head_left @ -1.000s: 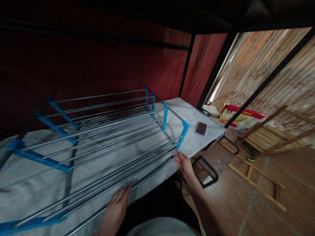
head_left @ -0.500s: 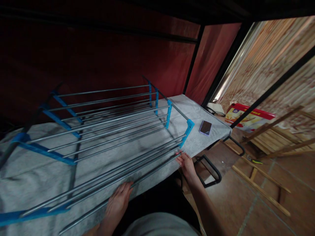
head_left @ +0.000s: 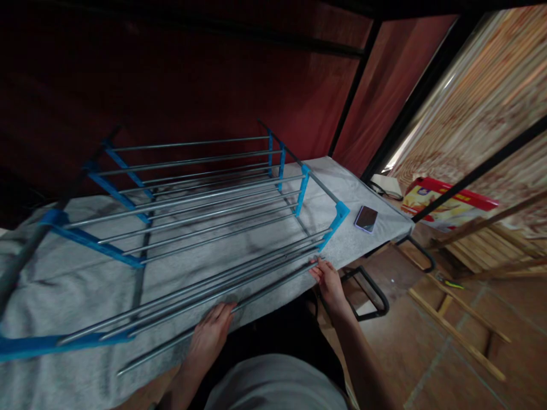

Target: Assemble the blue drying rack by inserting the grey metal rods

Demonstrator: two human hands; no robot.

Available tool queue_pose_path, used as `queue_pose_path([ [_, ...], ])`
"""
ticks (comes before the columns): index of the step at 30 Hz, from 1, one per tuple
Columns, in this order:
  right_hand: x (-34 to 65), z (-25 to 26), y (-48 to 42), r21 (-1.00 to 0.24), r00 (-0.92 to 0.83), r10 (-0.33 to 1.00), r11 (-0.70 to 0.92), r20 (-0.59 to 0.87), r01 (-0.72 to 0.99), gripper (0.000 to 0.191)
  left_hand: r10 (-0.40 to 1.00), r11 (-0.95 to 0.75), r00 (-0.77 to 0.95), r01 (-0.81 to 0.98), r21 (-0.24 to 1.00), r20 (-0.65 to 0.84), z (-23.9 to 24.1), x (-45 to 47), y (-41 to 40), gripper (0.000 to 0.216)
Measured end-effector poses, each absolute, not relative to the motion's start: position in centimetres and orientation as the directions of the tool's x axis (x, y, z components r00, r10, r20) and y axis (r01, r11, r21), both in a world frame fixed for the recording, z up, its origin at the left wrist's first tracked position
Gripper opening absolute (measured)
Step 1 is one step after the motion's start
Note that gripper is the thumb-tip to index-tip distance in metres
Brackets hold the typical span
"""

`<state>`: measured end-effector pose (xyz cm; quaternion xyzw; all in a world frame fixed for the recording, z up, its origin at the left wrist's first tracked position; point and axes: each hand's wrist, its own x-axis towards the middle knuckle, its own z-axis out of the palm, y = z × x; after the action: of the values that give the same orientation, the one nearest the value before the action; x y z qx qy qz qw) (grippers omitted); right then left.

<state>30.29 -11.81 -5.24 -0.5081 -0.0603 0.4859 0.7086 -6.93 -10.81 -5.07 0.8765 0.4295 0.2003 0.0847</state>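
Observation:
A rack with grey metal rods and blue plastic brackets (head_left: 334, 225) lies on the grey cloth-covered table (head_left: 205, 267). Along the table's front edge is a separate metal rod (head_left: 273, 287), apart from the rack at its left end. My left hand (head_left: 212, 330) is closed around the rod near its middle. At the right end, my right hand (head_left: 328, 279) pinches the rod with its fingertips, just below the nearest blue bracket. Whether that end touches the bracket is hidden by my fingers.
A phone (head_left: 366, 219) lies on the table right of the rack. Beyond the table's right end are a red and yellow box (head_left: 447, 202) and a wooden frame (head_left: 457, 330) on the floor. A black-framed stool (head_left: 380, 279) stands beside the table.
The view has turned slightly, so the rack and table appear a little further right and higher. Both hands keep their hold on the rod, with little movement relative to the rack.

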Motion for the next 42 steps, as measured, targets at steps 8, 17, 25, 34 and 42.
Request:
queue_pose_path([
  [8,29.8,-5.2,-12.0,-0.771,0.49,0.76,-0.022,-0.427,-0.637,0.03,0.795,-0.606,0.566,0.737,0.298,0.217,-4.8,-6.3,-10.8,0.036],
  [17,29.6,-4.9,-12.2,-0.77,0.478,0.764,-0.037,-0.433,-0.637,0.031,0.825,-0.564,0.532,0.742,0.362,0.194,-3.9,-6.5,-11.1,0.032],
  [25,30.6,-4.8,-12.5,-0.772,0.525,0.71,-0.041,-0.469,-0.635,0.033,0.897,-0.442,0.399,0.787,0.43,0.191,-4.2,-10.2,-11.5,0.031],
  [34,31.2,-4.7,-12.5,-0.788,0.553,0.7,-0.023,-0.452,-0.616,0.037,0.925,-0.361,0.301,0.884,0.297,0.231,-4.6,-14.3,-12.0,0.032],
  [42,31.7,-5.1,-13.0,-0.812,0.52,0.75,-0.04,-0.41,-0.582,0.029,0.953,-0.042,-0.102,0.888,0.458,0.284,-3.9,-15.7,-13.1,0.02],
])
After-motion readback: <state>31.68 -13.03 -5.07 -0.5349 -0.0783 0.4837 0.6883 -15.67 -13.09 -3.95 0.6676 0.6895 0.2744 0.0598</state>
